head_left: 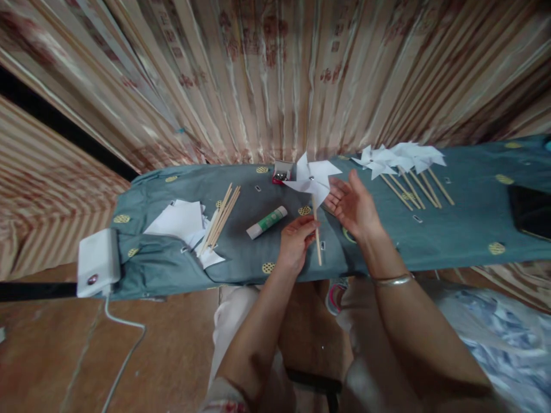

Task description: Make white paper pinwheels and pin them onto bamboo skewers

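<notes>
My left hand (pixel 296 241) pinches the wooden stick (pixel 317 234) of a white paper pinwheel (pixel 312 175) and holds it upright over the blue-grey cloth-covered board (pixel 451 229). Beside the paper vanes my right hand (pixel 353 203) is open, palm up, fingers spread and almost touching them. A silver bangle sits on my right wrist.
A green-and-white glue stick (pixel 267 222) lies left of my hands. Further left are loose wooden sticks (pixel 220 221) and white paper sheets (pixel 181 221). A small box of pins (pixel 280 172) sits behind the pinwheel. Several finished pinwheels (pixel 404 163) lie at right. A dark phone (pixel 530 211) is far right.
</notes>
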A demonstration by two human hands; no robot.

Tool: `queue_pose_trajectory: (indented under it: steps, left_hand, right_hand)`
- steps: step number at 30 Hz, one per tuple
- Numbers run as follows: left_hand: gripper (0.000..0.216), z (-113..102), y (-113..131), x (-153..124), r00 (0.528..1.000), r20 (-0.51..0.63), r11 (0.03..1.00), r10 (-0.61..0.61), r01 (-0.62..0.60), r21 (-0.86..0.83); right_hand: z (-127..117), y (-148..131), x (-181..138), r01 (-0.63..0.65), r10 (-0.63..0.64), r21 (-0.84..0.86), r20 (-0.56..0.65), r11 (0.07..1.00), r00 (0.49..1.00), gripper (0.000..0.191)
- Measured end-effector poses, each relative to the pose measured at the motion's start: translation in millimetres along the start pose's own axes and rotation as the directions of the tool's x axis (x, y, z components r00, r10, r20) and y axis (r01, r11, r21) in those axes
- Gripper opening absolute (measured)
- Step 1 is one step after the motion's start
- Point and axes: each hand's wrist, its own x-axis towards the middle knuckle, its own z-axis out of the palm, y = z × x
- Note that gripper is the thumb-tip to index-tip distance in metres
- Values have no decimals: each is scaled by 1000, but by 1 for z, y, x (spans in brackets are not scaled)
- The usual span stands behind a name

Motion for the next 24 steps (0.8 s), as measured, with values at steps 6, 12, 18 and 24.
queue_pose_trajectory:
  steps: [6, 12, 18, 24]
  left_hand:
    - [31, -10, 4, 0, 1000, -4, 995, -11, 11, 96]
    - [31, -20, 14, 0, 999, -38, 989, 20, -15, 147]
    - [31, -23, 16, 4, 1000, -28, 989, 9, -4, 151]
    - [33, -22, 18, 5, 1000, 11, 989, -3, 1, 149]
  right_hand:
    - [1, -2, 4, -23, 23, 18, -21, 1000, 1000, 43]
    - [6, -2, 4, -63, 65, 51, -35, 997, 997, 40]
    - [12, -2, 2, -68, 68, -20, 12, 997, 998, 38]
    - [10, -4, 2, -104, 105, 21, -23, 994, 994, 36]
